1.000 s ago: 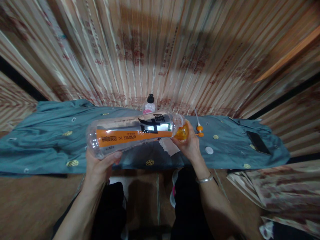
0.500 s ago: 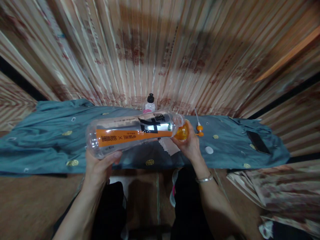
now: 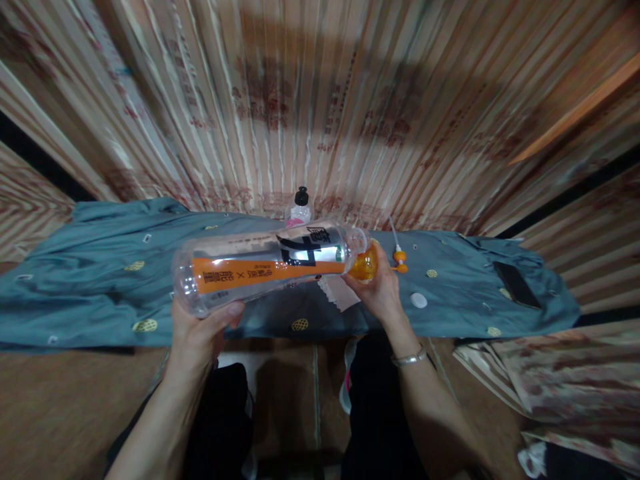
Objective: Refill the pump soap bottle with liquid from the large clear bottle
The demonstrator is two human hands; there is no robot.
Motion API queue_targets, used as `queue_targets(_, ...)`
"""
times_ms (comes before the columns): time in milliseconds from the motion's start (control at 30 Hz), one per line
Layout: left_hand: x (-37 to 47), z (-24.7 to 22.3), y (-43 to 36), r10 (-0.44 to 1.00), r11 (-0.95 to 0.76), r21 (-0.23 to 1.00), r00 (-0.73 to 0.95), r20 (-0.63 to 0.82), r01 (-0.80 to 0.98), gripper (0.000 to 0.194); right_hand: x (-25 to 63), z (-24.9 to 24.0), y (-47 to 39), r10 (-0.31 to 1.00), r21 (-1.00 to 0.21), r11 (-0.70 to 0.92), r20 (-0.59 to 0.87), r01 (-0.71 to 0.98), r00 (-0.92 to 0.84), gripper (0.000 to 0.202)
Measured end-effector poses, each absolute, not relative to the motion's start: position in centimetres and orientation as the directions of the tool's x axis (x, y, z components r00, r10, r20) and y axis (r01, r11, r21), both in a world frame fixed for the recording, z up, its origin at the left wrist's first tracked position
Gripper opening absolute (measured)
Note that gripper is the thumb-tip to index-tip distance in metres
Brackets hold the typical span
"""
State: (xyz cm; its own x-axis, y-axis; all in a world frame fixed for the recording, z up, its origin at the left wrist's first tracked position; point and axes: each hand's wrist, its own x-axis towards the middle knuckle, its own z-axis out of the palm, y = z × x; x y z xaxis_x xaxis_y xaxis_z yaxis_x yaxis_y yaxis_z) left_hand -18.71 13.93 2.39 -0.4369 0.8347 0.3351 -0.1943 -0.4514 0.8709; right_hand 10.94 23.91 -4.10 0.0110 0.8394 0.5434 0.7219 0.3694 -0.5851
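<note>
A large clear plastic bottle (image 3: 260, 263) with an orange and black label lies nearly level in the air, its mouth to the right. My left hand (image 3: 203, 333) grips its base from below, thumb along the near side. My right hand (image 3: 377, 287) is wrapped round a small amber bottle (image 3: 364, 265), right at the large bottle's mouth; whether the two touch cannot be made out. An orange pump head (image 3: 399, 257) with a white tube lies on the cloth behind my right hand. A white disc (image 3: 419, 301) and a white paper piece (image 3: 340, 293) lie nearby.
A teal patterned cloth (image 3: 100, 280) covers the narrow table. At its back stands a small bottle with a black cap (image 3: 301, 196). A dark phone (image 3: 516, 285) lies at the right. Pleated curtains (image 3: 310, 100) hang close behind.
</note>
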Motion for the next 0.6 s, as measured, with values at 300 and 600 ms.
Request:
queue_targets(300,-18.48,2.75,14.11,0.834,-0.451,0.864,-0.450,0.318,-0.225,0.047,10.93,-3.87,23.83,0.835,-0.583,0.389,0.550,0.713,-0.005,0.096)
queue_targets(600,-18.72,2.54,14.05,0.837,-0.450,0.875,-0.426,0.344,-0.178,0.048,10.93,-4.04,23.88,0.830,-0.571,0.384,0.557,0.726,-0.001,0.097)
